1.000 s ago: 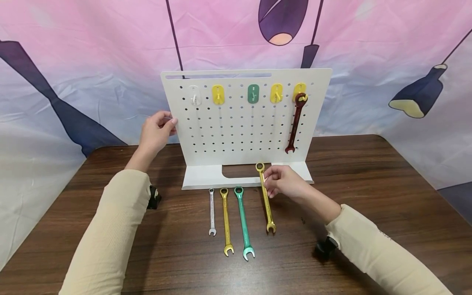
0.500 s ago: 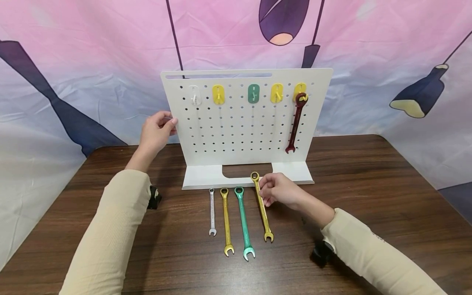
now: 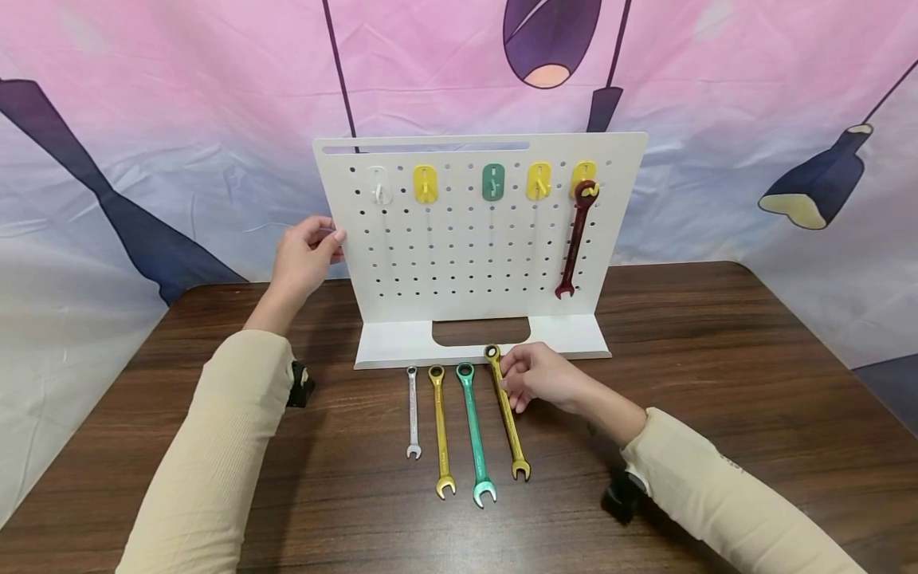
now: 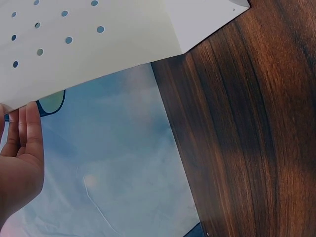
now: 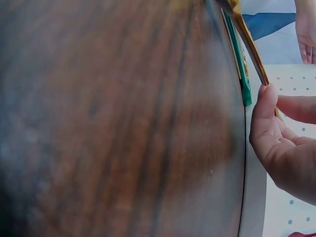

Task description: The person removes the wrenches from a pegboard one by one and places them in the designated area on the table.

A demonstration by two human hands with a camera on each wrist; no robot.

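Note:
Near the front of the white pegboard stand (image 3: 394,343), my right hand (image 3: 539,375) pinches a gold ratcheting combination wrench (image 3: 512,434) by its upper shank, ring end away from me. In the right wrist view, thumb and fingers meet on that wrench (image 5: 253,48). My left hand (image 3: 304,255) grips the board's left edge between thumb and fingers. A silver wrench (image 3: 413,414), another gold wrench (image 3: 441,434) and a green wrench (image 3: 476,434) lie side by side on the table. On the rightmost yellow hook (image 3: 582,171) hangs a dark red wrench (image 3: 574,247).
Along the board's top row are a white hook (image 3: 378,185), a yellow hook (image 3: 425,184), a green hook (image 3: 492,182) and another yellow hook (image 3: 538,182). The dark wooden table (image 3: 358,510) runs back to a printed cloth backdrop (image 3: 215,119).
My right hand has moved the gold wrench toward me and slightly left, away from the board and nearer the green wrench. My left hand stays at the board's edge.

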